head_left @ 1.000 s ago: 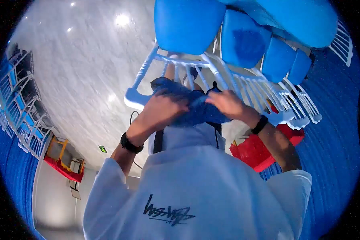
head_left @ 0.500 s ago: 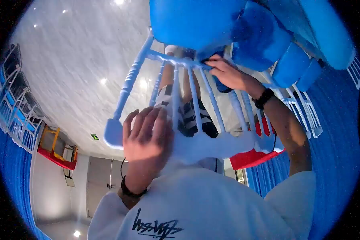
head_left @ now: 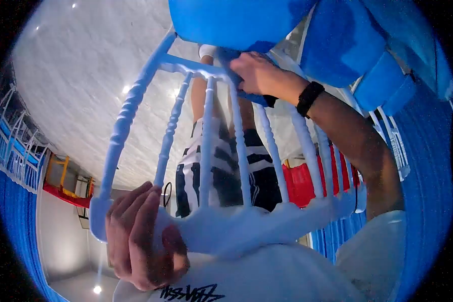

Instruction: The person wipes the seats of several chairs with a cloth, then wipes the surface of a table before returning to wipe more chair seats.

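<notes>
A white chair with turned spindles (head_left: pixel 206 146) stands in front of me, its back towards my body and its blue seat cushion (head_left: pixel 236 22) beyond. My left hand (head_left: pixel 146 239) is closed round the left end of the broad top rail (head_left: pixel 236 231). My right hand (head_left: pixel 259 74) reaches over the back to the lower rail near the seat. Its fingers are bent on a dark blue cloth (head_left: pixel 259 99), which lies against the rail and spindles. The cloth is partly hidden by the hand.
More white chairs with blue cushions (head_left: pixel 332 45) stand in a row to the right. Others (head_left: pixel 20 146) line the left side beside blue drapes (head_left: pixel 15 216). Red cloth (head_left: pixel 299 183) shows behind the spindles. My legs in striped shorts (head_left: pixel 221 176) are beyond the chair back.
My left hand has moved left and nearer to me, now wrapped round the rail's end. My right hand has moved left along the lower rail with the cloth. The chair back appears larger.
</notes>
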A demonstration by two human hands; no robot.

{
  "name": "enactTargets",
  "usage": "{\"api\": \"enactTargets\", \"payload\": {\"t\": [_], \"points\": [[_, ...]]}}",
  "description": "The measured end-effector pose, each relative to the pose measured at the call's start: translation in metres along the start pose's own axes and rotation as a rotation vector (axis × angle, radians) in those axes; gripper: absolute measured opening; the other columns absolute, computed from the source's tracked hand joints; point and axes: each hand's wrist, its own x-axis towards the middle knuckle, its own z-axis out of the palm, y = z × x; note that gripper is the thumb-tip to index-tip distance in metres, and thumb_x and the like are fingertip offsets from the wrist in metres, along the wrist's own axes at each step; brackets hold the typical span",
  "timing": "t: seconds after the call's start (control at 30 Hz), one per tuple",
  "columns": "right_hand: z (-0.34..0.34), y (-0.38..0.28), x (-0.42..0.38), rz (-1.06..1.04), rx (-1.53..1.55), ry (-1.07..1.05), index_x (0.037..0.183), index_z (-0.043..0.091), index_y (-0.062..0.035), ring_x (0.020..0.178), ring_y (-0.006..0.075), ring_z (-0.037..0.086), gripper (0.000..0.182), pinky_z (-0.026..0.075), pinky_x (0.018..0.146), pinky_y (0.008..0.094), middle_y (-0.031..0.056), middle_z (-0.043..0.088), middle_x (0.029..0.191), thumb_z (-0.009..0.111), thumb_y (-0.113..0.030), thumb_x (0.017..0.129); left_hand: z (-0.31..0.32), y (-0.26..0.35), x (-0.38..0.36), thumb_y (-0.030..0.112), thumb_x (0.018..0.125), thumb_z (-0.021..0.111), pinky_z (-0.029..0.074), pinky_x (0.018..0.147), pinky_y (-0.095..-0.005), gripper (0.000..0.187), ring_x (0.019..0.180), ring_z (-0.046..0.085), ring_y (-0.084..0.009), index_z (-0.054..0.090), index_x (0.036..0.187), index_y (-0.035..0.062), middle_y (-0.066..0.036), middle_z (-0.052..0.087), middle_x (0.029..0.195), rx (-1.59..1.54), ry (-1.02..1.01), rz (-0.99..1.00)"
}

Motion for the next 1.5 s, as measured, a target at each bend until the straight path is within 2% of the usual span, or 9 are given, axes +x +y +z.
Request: {"api": "enactTargets", "payload": {"t": [0.17, 0.43, 0.53, 0.7, 0.87, 0.93, 1.03, 1.4, 1.5], "points": [[0.004, 0.028, 0.017, -0.254, 0.06, 0.043, 0.105, 0.065, -0.004, 0.116, 0.041, 0.055, 0.026, 0.047, 0.099, 0.0491, 0.0182, 0.06, 0.114, 0.078, -0.013, 0.084, -0.003, -0.003, -0.012, 0.043, 0.094, 0.057, 0.057, 0.094, -0.0488, 0.058, 0.104, 0.07, -0.0398, 0.069, 0.118, -0.009, -0.025, 0.072, 0.115, 0.012, -0.024, -0.102], [0.011, 0.006, 0.01, -0.088, -0.071, 0.147, 0.111, 0.067, -0.0047, 0.111, 0.0422, 0.059, 0.033, 0.049, 0.099, 0.0491, 0.0212, 0.063, 0.111, 0.078, -0.009, 0.08, -0.013, -0.012, -0.004, 0.037, 0.093, 0.056, 0.053, 0.096, -0.0537, 0.056, 0.108, 0.068, -0.0441, 0.064, 0.126, -0.0074, -0.027, 0.07, 0.119, -0.004, -0.148, -0.007], [0.015, 0.0, 0.012, -0.137, -0.094, 0.033, 0.113, 0.067, -0.0044, 0.11, 0.0448, 0.061, 0.037, 0.05, 0.099, 0.0499, 0.0247, 0.064, 0.112, 0.077, -0.008, 0.078, -0.012, -0.011, 0.007, 0.021, 0.096, 0.06, 0.056, 0.085, -0.0509, 0.042, 0.101, 0.073, -0.0387, 0.059, 0.129, -0.0039, -0.023, 0.071, 0.111, -0.013, -0.18, 0.057], [-0.006, 0.043, 0.026, -0.344, 0.247, 0.108, 0.105, 0.07, -0.004, 0.115, 0.0358, 0.057, 0.018, 0.047, 0.102, 0.0446, 0.0171, 0.064, 0.111, 0.07, 0.0, 0.087, -0.013, -0.011, 0.003, 0.027, 0.099, 0.059, 0.057, 0.086, -0.0525, 0.041, 0.101, 0.073, -0.039, 0.061, 0.127, -0.0026, -0.022, 0.072, 0.112, -0.036, -0.196, 0.016], [-0.036, 0.021, 0.033, -0.311, 0.387, -0.105, 0.115, 0.076, -0.0019, 0.093, 0.0346, 0.074, 0.028, 0.057, 0.088, 0.0402, 0.0212, 0.076, 0.11, 0.077, -0.02, 0.093, -0.018, -0.013, -0.002, 0.026, 0.097, 0.058, 0.047, 0.103, -0.0521, 0.05, 0.117, 0.062, -0.0424, 0.059, 0.139, -0.0014, -0.027, 0.064, 0.128, -0.136, -0.288, -0.038], [-0.001, 0.012, 0.035, -0.198, 0.14, 0.062, 0.126, 0.071, -0.0054, 0.12, 0.0387, 0.063, 0.055, 0.049, 0.103, 0.0475, 0.0214, 0.068, 0.129, 0.082, -0.039, 0.084, -0.019, -0.011, -0.001, 0.028, 0.098, 0.058, 0.048, 0.102, -0.0516, 0.049, 0.116, 0.063, -0.0408, 0.06, 0.138, 0.0001, -0.026, 0.065, 0.127, -0.14, -0.303, -0.067], [-0.02, -0.036, 0.041, 0.029, 0.026, -0.099, 0.121, 0.067, -0.0064, 0.121, 0.0454, 0.057, 0.043, 0.047, 0.105, 0.0511, 0.0248, 0.064, 0.124, 0.076, -0.027, 0.085, -0.017, -0.007, 0.004, 0.038, 0.104, 0.059, 0.057, 0.089, -0.0502, 0.042, 0.106, 0.072, -0.0333, 0.063, 0.129, 0.0048, -0.016, 0.072, 0.114, -0.094, -0.267, -0.096], [-0.033, -0.031, 0.055, -0.169, -0.034, -0.108, 0.112, 0.069, -0.0021, 0.116, 0.0469, 0.06, 0.033, 0.048, 0.101, 0.0539, 0.0253, 0.066, 0.116, 0.076, -0.016, 0.083, -0.025, -0.004, 0.012, 0.046, 0.106, 0.056, 0.058, 0.091, -0.0486, 0.044, 0.109, 0.071, -0.0295, 0.062, 0.131, 0.0105, -0.013, 0.072, 0.116, -0.063, -0.286, -0.171], [-0.035, -0.05, 0.045, 0.005, -0.042, -0.093, 0.11, 0.068, -0.0038, 0.119, 0.046, 0.058, 0.027, 0.047, 0.104, 0.053, 0.0252, 0.065, 0.116, 0.071, -0.014, 0.085, -0.029, -0.009, 0.008, 0.041, 0.099, 0.051, 0.051, 0.097, -0.0536, 0.055, 0.113, 0.066, -0.0396, 0.059, 0.13, -0.0033, -0.023, 0.068, 0.122, -0.091, -0.372, -0.101]]}}
